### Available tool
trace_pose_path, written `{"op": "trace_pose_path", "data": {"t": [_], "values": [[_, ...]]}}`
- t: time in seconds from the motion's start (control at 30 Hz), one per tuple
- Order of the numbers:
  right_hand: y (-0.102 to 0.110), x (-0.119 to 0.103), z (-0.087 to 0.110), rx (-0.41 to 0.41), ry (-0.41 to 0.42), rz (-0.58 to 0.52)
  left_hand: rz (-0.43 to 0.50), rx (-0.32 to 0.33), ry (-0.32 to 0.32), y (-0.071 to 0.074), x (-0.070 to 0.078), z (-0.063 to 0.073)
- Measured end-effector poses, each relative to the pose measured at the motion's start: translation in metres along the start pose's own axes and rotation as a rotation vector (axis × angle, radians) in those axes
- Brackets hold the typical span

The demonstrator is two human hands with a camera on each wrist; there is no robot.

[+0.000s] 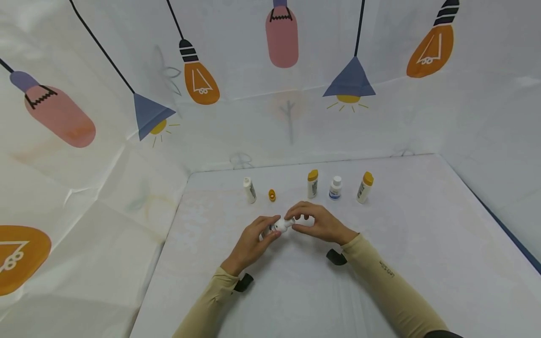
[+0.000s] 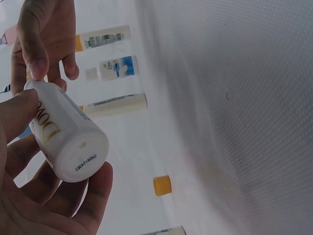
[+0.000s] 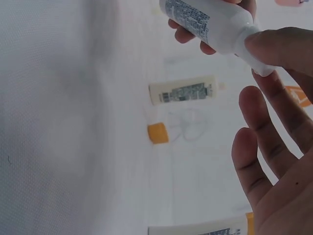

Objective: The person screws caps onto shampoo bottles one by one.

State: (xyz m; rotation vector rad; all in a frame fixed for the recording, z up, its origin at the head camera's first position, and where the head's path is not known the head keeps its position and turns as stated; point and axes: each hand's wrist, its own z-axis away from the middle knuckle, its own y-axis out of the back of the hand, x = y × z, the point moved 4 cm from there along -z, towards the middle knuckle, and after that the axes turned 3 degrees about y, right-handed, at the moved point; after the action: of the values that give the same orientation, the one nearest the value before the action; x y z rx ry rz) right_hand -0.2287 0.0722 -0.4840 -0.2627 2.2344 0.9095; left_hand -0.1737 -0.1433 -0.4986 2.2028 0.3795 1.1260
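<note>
Okay, starting at the left hand (image 1: 252, 239): curled around the body of a white bottle (image 2: 68, 132), thumb on one side, fingers wrapped round the other. Holding it tilted, apparently off the surface (image 1: 380, 263), with the base and its printed code facing the left wrist camera and gold lettering along the side.

At the other end, pinching the white cap (image 3: 257, 62) between thumb and index finger of the right hand (image 1: 319, 224), remaining fingers bent loosely and apart from the bottle. Can't tell whether on snug or already loose.

Looks like the cap-handling step, honestly. Could be undoing, could be doing up; no way to tell the direction from here. Seems to call next for a steady left grip on the body plus a turn from just the right thumb and index. Probably worth keeping cap and neck lined up and not squeezing too hard.

Just beyond the hands, an orange cap (image 1: 272, 195) lying on its own, with a capless bottle (image 1: 250, 190) upright near it on the left. Over to the right, a loose row of three: a yellow-capped bottle (image 1: 312, 184), a small blue-labelled bottle (image 1: 335, 188) with a white top, then a second yellow-capped one (image 1: 365, 188). All upright, none touching. Farthest out, a white backdrop (image 1: 338, 126) printed with lamps and bulbs.
</note>
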Motion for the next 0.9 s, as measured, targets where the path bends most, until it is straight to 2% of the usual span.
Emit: {"op": "trace_pose_path", "data": {"t": [0.33, 0.67, 0.8, 0.9], "values": [[-0.0009, 0.0, 0.0026, 0.021, -0.025, 0.117, 0.002, -0.012, -0.038, -0.0023, 0.0041, 0.0005], [-0.0043, -0.0036, 0.0045, 0.068, -0.228, 0.38, 0.014, -0.023, -0.062, -0.0077, 0.0041, 0.0004], [-0.0025, -0.0043, 0.0056, 0.078, -0.228, 0.342, 0.007, -0.026, -0.036, -0.0078, 0.0026, 0.001], [-0.0005, -0.0059, 0.0051, 0.062, -0.162, 0.288, -0.008, -0.03, -0.009, -0.0072, 0.0007, 0.0019]]}}
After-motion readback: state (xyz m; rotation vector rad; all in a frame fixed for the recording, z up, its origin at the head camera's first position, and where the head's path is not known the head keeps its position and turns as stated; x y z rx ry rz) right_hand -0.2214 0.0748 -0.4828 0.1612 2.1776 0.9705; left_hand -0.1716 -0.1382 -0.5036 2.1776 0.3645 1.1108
